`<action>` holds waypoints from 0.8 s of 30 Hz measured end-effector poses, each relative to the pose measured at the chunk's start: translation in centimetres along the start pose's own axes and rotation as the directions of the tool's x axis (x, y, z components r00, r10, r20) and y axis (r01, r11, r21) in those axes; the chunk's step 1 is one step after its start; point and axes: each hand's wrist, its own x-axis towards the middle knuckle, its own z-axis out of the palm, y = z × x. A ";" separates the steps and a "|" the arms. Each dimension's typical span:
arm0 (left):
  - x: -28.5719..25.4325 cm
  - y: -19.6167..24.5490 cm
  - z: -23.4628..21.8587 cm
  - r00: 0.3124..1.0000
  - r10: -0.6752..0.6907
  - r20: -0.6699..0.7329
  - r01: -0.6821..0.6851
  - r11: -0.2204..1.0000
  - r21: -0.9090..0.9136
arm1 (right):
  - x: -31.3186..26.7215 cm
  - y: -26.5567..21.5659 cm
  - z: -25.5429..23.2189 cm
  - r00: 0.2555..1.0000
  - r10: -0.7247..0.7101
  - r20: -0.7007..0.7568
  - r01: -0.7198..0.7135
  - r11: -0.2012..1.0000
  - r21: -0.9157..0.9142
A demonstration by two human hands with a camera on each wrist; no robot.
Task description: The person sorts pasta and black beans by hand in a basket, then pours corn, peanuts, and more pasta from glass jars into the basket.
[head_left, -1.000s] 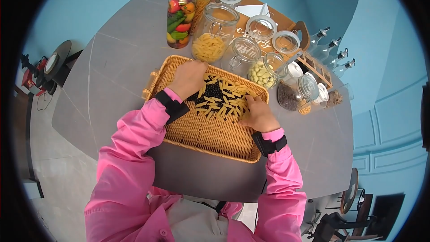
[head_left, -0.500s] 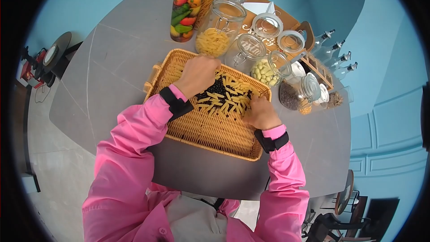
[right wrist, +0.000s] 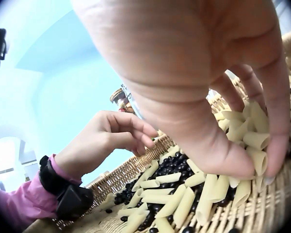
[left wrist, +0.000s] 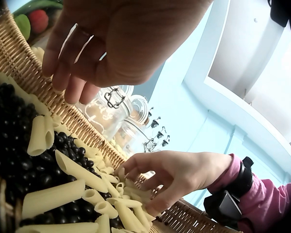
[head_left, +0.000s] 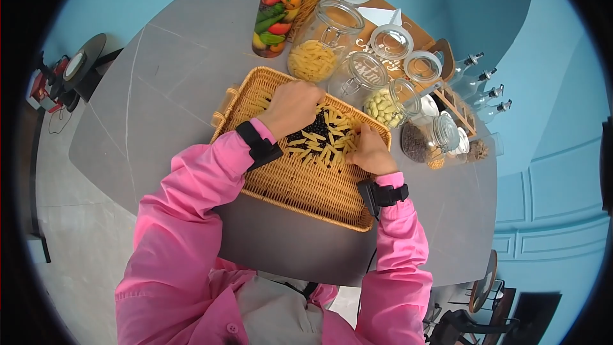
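Observation:
A wicker tray holds loose penne pasta scattered over black beans. Over the tray's far left part hovers my left hand, its fingers loosely bent and hanging. Nothing shows between them in the left wrist view, where the hand is above the far rim. At the tray's right end, my right hand reaches down into the pasta. Its thumb and fingers gather several penne between them, close over the wicker bottom.
Behind the tray stand a jar of colourful peppers, a clip-top jar of penne and a jar of pale green beans. More jars and several glass bottles line the right side of the grey table.
My left hand has moved slightly right over the tray. The right hand stays at the right end, fingers in the penne. The head view has shifted a little.

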 end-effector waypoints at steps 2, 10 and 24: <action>0.0 -0.1 0.0 1.000 0.001 0.000 -0.001 1.000 0.000 | 0.2 -1.1 -0.1 1.000 0.001 -0.025 -0.001 0.999 0.037; -0.1 -0.1 0.3 0.999 0.050 0.000 -0.050 0.997 -0.063 | 0.8 -4.4 0.7 0.974 -0.110 -0.199 0.148 0.972 0.185; -0.7 1.8 -2.7 0.877 0.213 0.430 -0.182 0.977 -0.114 | -4.9 -1.8 -0.7 0.993 -0.093 -0.079 0.093 0.996 -0.004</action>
